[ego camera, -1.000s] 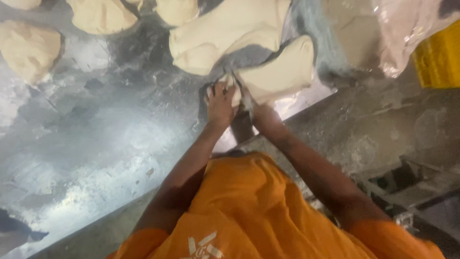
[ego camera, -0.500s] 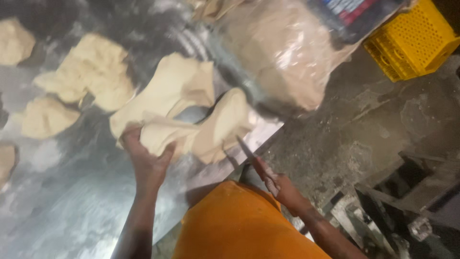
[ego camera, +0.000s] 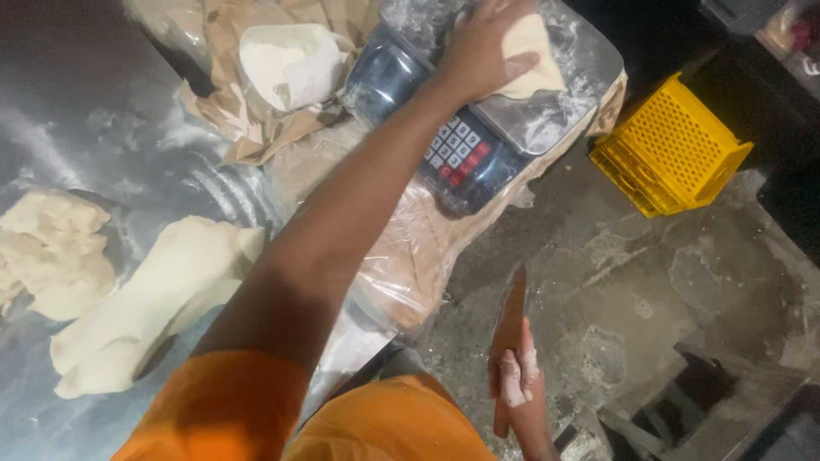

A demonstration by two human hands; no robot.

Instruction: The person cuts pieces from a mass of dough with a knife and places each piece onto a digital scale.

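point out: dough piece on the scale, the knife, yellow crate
dough piece [ego camera: 536,61]: head view, on its bare right part beside the left hand [ego camera: 480,47].
knife [ego camera: 510,329]: head view, mid-blade, above the right hand [ego camera: 518,388].
yellow crate [ego camera: 670,145]: head view, on its perforated side wall.

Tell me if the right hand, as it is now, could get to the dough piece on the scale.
Probably not as it stands. The right hand is low by the body, gripping a knife, well short of the dough piece on the scale. The left hand already covers it.
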